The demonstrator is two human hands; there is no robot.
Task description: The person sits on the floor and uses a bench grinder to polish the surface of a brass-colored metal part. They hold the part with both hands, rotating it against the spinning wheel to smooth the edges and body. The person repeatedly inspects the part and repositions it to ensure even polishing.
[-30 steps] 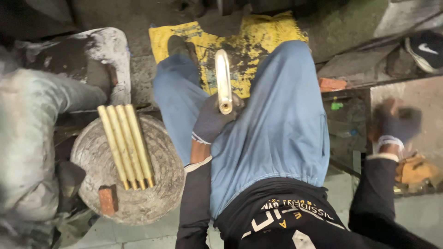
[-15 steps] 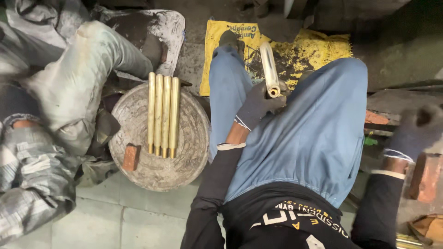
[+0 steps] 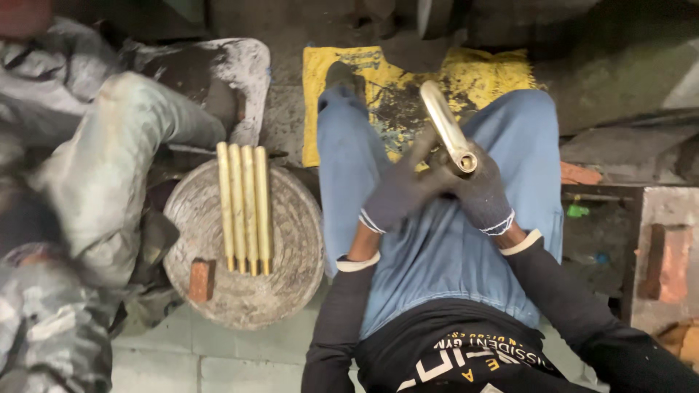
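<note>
Gloved left hand (image 3: 399,191) and right hand (image 3: 477,191) clasp brass rod (image 3: 445,126) above lap.

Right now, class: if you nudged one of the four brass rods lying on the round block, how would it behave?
The brass rods look round and smooth, so probably apt to roll across the flat round block. Metal and straight, likely stiff and heavy for their size.
</note>
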